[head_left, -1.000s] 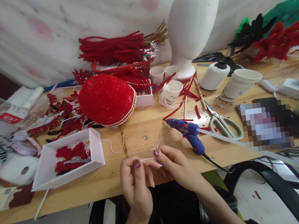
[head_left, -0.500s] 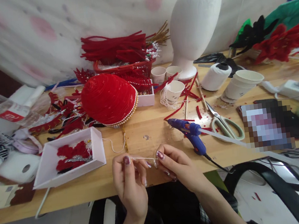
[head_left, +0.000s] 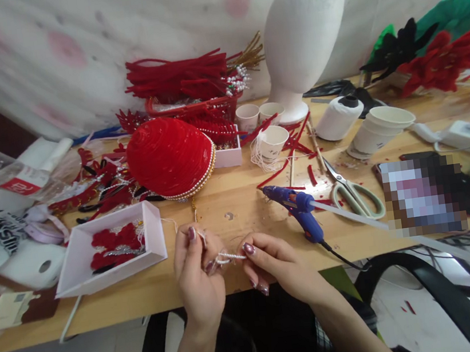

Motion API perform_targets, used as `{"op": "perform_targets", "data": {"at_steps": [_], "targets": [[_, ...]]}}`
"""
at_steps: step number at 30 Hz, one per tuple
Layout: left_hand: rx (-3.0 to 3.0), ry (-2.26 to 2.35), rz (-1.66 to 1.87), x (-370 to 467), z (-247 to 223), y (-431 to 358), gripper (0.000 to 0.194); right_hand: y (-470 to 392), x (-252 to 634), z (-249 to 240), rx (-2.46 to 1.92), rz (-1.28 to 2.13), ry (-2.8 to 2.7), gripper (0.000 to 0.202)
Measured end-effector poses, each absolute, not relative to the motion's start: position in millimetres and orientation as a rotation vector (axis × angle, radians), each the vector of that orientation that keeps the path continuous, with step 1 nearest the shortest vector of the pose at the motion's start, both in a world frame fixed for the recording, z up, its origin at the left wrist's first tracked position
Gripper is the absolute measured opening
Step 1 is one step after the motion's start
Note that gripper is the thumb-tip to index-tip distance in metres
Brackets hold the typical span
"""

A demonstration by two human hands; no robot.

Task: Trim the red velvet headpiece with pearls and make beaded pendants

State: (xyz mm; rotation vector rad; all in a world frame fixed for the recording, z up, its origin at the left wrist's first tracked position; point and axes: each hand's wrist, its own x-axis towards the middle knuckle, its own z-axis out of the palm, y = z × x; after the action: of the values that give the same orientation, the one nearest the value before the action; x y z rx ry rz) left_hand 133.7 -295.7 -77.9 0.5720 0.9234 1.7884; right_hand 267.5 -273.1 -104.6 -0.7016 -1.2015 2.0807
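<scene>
A thin strand of small white beads stretches between my two hands above the table's front edge. My left hand is closed, thumb against the fingers, with part of the strand looped at its fingertips. The other end is pinched between thumb and forefinger of my right hand. Beyond my left hand sits a red domed cap with a gold and pearl trim along its edge. Left of that hand is a white box holding red velvety pieces.
A blue glue gun lies right of my hands, its cord hanging over the edge, with scissors beside it. Behind stand paper cups, a white thread spool and a white foam head. A phone lies at the right.
My left hand has shifted slightly up and its fingers have curled in. The strand between my hands now shows as a short beaded length with a loop, where before a thin line was stretched.
</scene>
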Motion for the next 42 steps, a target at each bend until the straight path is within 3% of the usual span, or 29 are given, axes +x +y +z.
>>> {"op": "perform_targets", "data": {"at_steps": [4, 10, 16, 24, 34, 42], "targets": [[0.717, 0.839, 1.781, 125, -73, -292, 0.026, -271, 271, -99, -0.745, 1.947, -1.364, 0.045], [0.82, 0.749, 1.742, 124, -71, -291, 0.025, -272, 261, -87, -0.753, 1.64, -1.555, 0.032], [0.945, 0.734, 1.638, 126, -72, -290, 0.025, -264, 245, -94, -0.788, 1.803, -1.173, 0.05], [1.036, 0.859, 1.48, 115, -63, -289, 0.026, -258, 241, -93, -0.542, 1.9, -0.988, 0.038], [1.006, 1.175, 1.538, 125, -59, -297, 0.027, -268, 245, -90, -0.48, 1.723, -1.093, 0.017], [1.216, 1.42, 1.624, 127, -64, -303, 0.019, -267, 249, -91, -0.528, 1.761, -1.092, 0.022]]}}
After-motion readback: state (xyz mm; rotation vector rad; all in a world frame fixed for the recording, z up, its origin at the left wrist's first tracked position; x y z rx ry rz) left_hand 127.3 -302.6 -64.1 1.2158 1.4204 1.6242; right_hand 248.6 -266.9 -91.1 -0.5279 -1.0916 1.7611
